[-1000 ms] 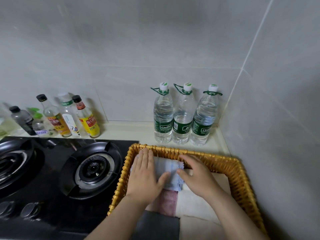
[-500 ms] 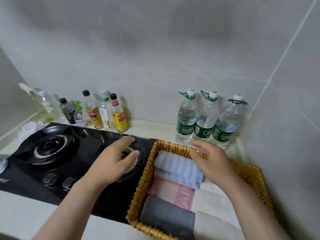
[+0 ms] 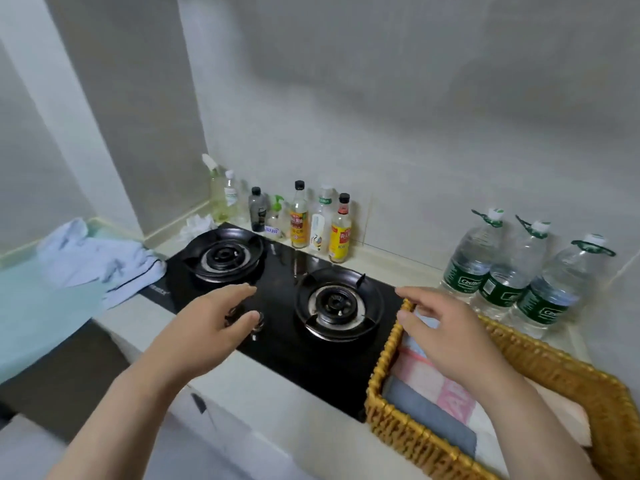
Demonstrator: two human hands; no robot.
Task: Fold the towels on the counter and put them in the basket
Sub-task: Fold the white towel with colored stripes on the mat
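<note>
Wicker basket [image 3: 554,362] holding folded towels [image 3: 429,417], left hand [image 3: 207,327], right hand [image 3: 450,336], both grips loose, empty

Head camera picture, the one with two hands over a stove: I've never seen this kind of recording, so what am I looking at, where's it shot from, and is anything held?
There is no machine here. A person wears a wide-angle camera on the head, so you look down at their own arms. The left hand hovers over the black gas stove, the right hand over a corner of the wicker basket. Both are relaxed and hold nothing. The basket holds folded towels, among them a grey towel and a pink towel. At the counter's far left lie a crumpled light blue towel and a pale green cloth. Sauce bottles and three water bottles stand along the wall.
</note>
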